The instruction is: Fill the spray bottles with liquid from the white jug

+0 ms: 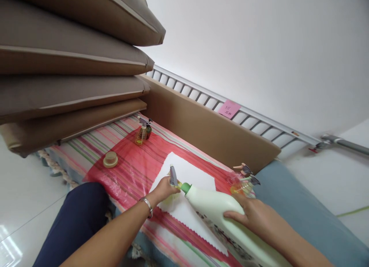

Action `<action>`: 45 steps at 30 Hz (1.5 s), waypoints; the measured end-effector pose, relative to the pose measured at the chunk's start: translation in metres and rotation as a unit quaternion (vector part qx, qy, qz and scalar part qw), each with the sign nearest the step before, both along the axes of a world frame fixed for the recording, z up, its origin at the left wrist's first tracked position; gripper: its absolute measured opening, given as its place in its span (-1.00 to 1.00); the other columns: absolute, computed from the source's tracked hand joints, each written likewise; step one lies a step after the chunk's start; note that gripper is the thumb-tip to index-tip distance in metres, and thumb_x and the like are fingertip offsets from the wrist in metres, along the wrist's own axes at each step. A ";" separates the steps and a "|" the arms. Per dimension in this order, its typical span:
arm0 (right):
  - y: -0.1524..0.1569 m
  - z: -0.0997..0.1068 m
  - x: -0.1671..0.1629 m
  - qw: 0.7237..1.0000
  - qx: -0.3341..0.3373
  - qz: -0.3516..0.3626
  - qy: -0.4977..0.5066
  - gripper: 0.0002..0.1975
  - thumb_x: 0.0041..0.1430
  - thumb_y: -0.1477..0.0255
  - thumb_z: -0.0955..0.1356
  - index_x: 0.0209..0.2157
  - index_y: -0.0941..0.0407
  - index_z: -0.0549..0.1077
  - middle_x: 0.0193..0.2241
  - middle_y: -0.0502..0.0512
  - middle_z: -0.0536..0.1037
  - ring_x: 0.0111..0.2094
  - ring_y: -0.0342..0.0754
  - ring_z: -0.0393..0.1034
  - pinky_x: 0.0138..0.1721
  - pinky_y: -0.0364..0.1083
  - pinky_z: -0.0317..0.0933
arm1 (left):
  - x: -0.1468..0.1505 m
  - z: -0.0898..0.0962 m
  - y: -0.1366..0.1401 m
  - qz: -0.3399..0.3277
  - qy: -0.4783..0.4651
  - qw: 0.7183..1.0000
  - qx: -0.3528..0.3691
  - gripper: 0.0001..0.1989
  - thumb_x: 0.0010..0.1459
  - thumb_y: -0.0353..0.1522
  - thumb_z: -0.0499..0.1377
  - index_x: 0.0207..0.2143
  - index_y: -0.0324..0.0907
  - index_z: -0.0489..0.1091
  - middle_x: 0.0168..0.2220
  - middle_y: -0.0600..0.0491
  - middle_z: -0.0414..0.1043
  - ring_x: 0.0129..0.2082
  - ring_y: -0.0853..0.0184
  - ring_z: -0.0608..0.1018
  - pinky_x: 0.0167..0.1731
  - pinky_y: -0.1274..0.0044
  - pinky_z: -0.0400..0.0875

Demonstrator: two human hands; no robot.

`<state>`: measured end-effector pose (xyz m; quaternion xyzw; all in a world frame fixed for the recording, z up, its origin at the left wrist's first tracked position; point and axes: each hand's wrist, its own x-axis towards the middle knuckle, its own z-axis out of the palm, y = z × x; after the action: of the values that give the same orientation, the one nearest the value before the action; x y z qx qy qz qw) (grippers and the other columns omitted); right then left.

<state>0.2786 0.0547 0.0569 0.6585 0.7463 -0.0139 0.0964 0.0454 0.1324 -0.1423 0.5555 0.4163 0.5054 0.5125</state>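
Note:
My left hand (163, 192) is closed round a small clear spray bottle with a grey trigger head (173, 175). Pale yellow shows below my fingers; whether the head is fixed on the bottle I cannot tell. My right hand (253, 213) grips a large pale green bottle (213, 205), tilted with its green spout (186, 188) close against the small bottle at my left fingers. Whether liquid is flowing does not show. Both are above a white cloth (191, 171) with a zigzag edge, which lies on a red plastic sheet (129, 159).
Spray bottles stand at the back left (142, 134) and right (245, 186). A round beige lid-like piece (110, 159) sits at left on the striped cloth (89, 144). Stacked brown cushions (72, 59) rise at left; a brown board (201, 125) and metal rail (198, 90) run behind.

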 end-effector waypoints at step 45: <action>0.002 0.035 -0.036 0.995 -0.011 0.059 -0.084 -0.64 0.04 0.08 0.27 -0.33 0.10 0.39 -0.34 0.21 0.55 -0.32 0.17 0.44 -0.41 -0.04 0.17 | 0.002 -0.008 0.006 -0.010 0.017 1.000 -0.004 -0.75 -0.26 -0.46 0.29 -0.40 -0.24 0.45 -0.39 0.07 0.50 -0.38 0.33 0.50 -0.33 0.55 0.36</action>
<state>0.2429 0.0571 0.0920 0.6112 0.7729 0.0386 0.1663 0.0474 0.1381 -0.1505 0.5660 0.4214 0.4891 0.5126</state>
